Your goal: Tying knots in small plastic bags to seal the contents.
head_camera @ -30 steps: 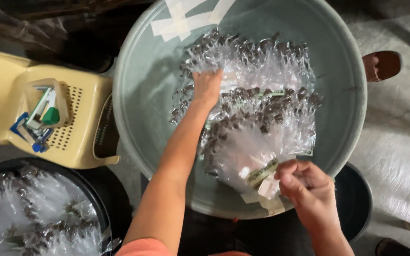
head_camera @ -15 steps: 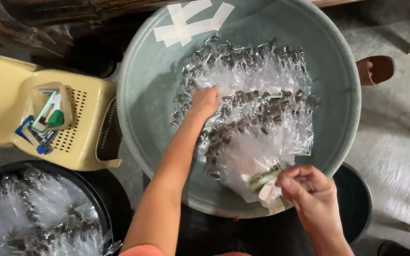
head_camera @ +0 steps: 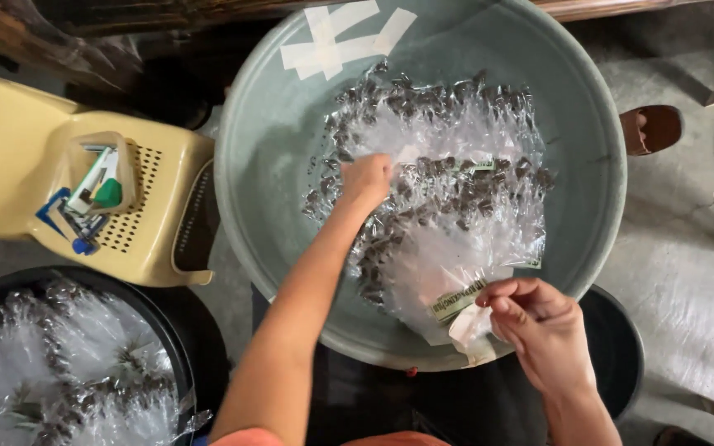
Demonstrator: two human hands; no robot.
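A big grey-green plastic basin holds a heap of small clear plastic packets with dark contents. My left hand reaches into the heap, fingers closed among the packets near its left side. My right hand hovers at the basin's near rim, pinching the tops of a bundle of clear packets with a small paper label. The bundle fans out from my fingers into the basin.
White tape strips patch the basin's far wall. A yellow plastic stool at left carries a clear cup of small items. A black tub of similar packets sits at lower left. A sandal lies on the concrete floor at right.
My left hand has shifted slightly nearer and lower within the heap. My right hand stays at the rim holding the bundle.
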